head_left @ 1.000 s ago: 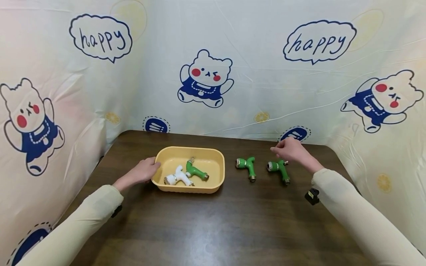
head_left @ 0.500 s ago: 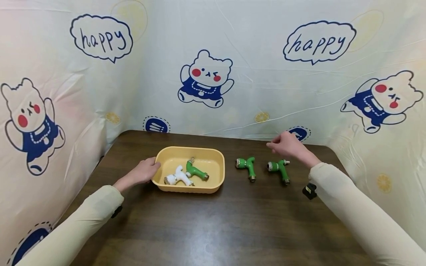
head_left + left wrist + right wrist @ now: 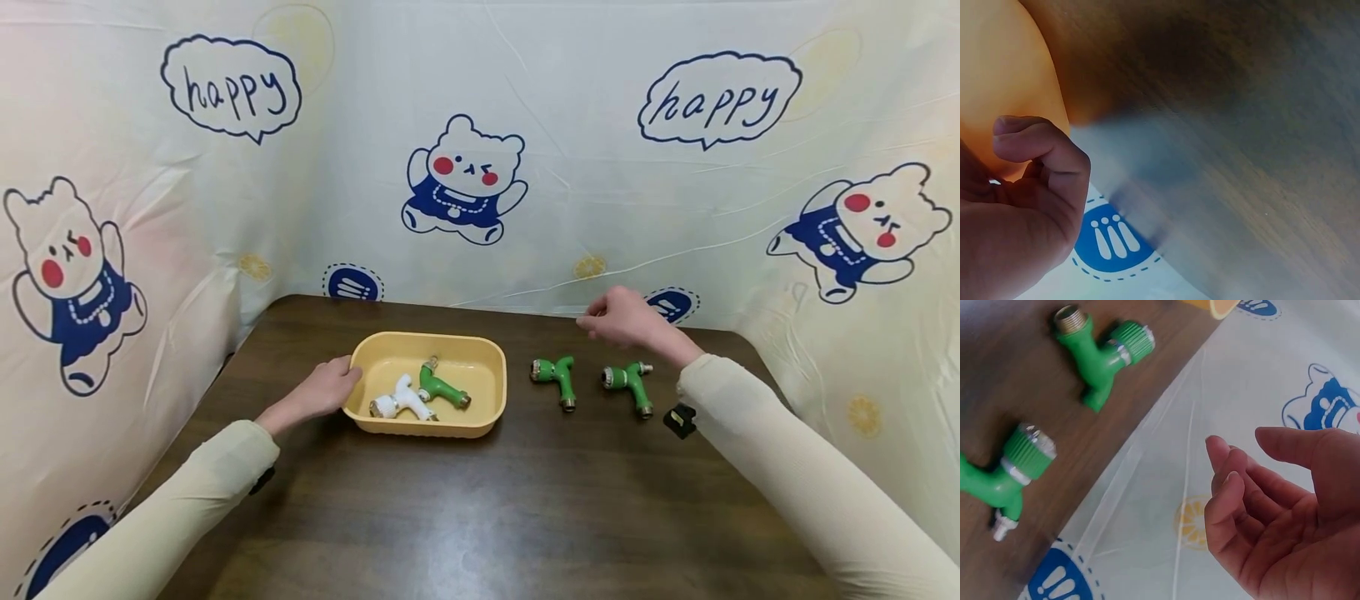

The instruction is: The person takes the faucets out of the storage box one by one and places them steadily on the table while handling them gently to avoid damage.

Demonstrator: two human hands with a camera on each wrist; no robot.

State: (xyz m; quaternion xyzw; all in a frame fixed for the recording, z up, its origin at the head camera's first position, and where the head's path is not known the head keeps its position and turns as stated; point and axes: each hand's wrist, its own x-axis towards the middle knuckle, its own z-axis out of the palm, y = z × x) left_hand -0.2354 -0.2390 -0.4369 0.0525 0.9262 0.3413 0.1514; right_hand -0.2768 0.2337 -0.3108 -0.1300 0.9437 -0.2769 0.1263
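Note:
My left hand [image 3: 327, 387] grips the left rim of a yellow plastic basin [image 3: 491, 421], its fingers curled in the left wrist view. Inside the basin lie a white faucet [image 3: 406, 398] and a green faucet [image 3: 444, 388]. Two more green ones rest on the table to its right: a nearer faucet [image 3: 562, 383] and a farther faucet [image 3: 636, 388] with a small metal spout. Above and behind these two, my right hand [image 3: 628, 320] hovers with nothing in it. Its fingers [image 3: 1225, 519] are loosely bent and the thumb stands apart from them in the right wrist view.
A brown wooden table [image 3: 420, 517] carries everything. Its back edge meets a pale curtain [image 3: 600, 192] printed with bears and lettering, which also closes off both sides. A black wrist device [image 3: 679, 421] sits under the right sleeve.
My right hand has drifted left and slightly up, from over the farther green faucet toward the nearer one. The left hand, basin and faucets have stayed put.

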